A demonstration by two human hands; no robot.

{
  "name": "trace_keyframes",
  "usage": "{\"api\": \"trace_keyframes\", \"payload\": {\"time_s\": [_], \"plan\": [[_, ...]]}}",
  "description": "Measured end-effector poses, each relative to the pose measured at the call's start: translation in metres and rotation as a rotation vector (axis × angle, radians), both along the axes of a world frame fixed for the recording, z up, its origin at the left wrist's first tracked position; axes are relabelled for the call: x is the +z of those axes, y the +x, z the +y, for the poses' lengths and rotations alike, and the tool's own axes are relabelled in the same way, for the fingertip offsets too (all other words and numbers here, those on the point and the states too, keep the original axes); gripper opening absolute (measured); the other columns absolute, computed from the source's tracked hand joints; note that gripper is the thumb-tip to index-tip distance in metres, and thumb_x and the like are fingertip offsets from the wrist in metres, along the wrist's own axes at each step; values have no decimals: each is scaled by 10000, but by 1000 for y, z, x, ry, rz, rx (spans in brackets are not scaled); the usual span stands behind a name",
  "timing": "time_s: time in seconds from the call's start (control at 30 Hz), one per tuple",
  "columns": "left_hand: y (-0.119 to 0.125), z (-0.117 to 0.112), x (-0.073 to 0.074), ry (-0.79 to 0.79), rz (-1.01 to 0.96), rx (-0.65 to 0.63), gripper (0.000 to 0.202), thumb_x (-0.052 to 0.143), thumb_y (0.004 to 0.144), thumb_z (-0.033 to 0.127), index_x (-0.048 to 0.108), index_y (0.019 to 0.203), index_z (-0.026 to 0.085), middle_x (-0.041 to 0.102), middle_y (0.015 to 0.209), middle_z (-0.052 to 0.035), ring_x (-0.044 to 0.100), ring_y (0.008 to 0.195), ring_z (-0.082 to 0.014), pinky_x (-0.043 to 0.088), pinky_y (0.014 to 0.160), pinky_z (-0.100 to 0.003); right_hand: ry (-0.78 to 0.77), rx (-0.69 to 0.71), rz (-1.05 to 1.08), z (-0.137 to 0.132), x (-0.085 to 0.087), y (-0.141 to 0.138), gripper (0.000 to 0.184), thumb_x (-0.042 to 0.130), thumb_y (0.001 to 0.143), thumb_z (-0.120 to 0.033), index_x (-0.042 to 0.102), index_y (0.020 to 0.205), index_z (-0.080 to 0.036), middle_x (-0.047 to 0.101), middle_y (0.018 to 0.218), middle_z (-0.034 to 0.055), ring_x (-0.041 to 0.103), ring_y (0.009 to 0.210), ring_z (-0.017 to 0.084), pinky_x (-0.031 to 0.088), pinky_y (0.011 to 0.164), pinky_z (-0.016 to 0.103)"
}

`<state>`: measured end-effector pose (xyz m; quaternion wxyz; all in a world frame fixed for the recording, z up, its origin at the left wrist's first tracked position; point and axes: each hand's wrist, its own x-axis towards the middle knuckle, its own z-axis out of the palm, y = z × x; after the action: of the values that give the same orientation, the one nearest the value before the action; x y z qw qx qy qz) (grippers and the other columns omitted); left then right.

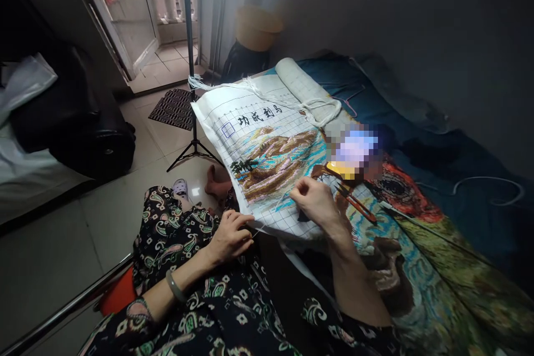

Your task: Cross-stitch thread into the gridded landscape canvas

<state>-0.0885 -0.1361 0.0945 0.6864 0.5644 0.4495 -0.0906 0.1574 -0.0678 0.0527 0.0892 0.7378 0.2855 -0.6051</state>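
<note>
A cross-stitch cloth (283,219) with a printed grid, black characters and a partly stitched landscape lies across the bed edge and my lap. My right hand (317,203) is over its stitched lower part, thumb and forefinger pinched on a thin white thread (282,200); any needle is too small to make out. At the cloth's near edge, my left hand (233,233) has its fingers curled together, with a pale strand at the fingertips. An orange-handled slim tool (356,201), perhaps thread snips, lies right of my right hand. Beyond it is a blurred lit phone (356,147).
White thread hanks (321,111) rest by the rolled cloth end (306,83). A white cable (417,225) crosses the bedding. A tripod (194,144) stands on the tiles near a patterned mat (173,108). Behind are a yellow basin (258,28) and a black leather seat (83,117).
</note>
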Motion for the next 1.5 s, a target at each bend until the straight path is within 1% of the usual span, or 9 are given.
{"api": "trace_keyframes", "payload": {"time_s": [0.1,0.2,0.3,0.47,0.73,0.93,1.2,1.37,1.5], "plan": [[-2,-5,-5,-387,231,444,225,547,849,372,600,772,167,677,1022,-120,596,954,-219,437,902,-404,-94,-494,199,-9,6,19,268,622,652,-427,480,627,-201,549,543,4,469,403,116,361,399,242],[3,-3,-20,-779,450,892,467,664,729,485,568,1088,201,628,1158,-104,602,979,-201,479,811,-328,-38,-772,240,-20,12,39,321,698,589,-390,441,604,-196,524,563,-26,416,380,66,331,364,201],[17,3,-34,-1129,292,1122,643,748,622,516,551,1159,223,624,1205,-100,619,1012,-214,500,785,-313,38,-987,134,-34,12,61,308,720,565,-317,444,630,-197,492,559,-49,427,420,58,328,365,162],[43,11,-38,-1294,126,1193,586,858,475,348,650,967,108,706,964,-148,649,990,-303,506,872,-395,150,-1241,-123,-63,3,85,358,790,506,-248,471,656,-184,524,579,-56,425,427,32,374,386,144],[28,30,-33,-1111,146,1206,561,910,425,407,732,872,118,719,829,-103,667,849,-270,512,783,-355,213,-1489,-213,-67,-5,79,285,834,576,-122,609,748,-156,552,623,-37,523,526,49,448,448,134],[4,47,-35,-982,360,1110,466,912,343,417,672,589,102,608,550,-26,484,487,-99,398,507,-234,269,-1562,-258,-59,-5,71,248,808,634,-166,569,699,-161,557,588,-47,515,470,52,445,425,148],[9,51,-32,-805,398,1281,333,868,455,268,681,697,136,676,679,-35,628,649,-163,496,615,-256,296,-1538,-290,-55,-1,63,238,748,548,-224,567,689,-162,678,677,-1,499,426,50,403,381,154],[34,37,-25,-915,550,1633,193,781,571,139,638,701,145,700,696,-22,657,664,-149,535,702,-257,246,-1576,-258,-49,5,62,283,763,461,-231,569,652,-152,604,550,-41,440,383,31,357,358,138],[49,32,-28,-1205,412,1584,168,756,644,197,648,760,141,717,736,-44,690,721,-193,549,826,-331,211,-1598,-230,-47,7,62,309,776,435,-233,570,650,-149,577,540,-47,445,389,34,357,360,141]]}}
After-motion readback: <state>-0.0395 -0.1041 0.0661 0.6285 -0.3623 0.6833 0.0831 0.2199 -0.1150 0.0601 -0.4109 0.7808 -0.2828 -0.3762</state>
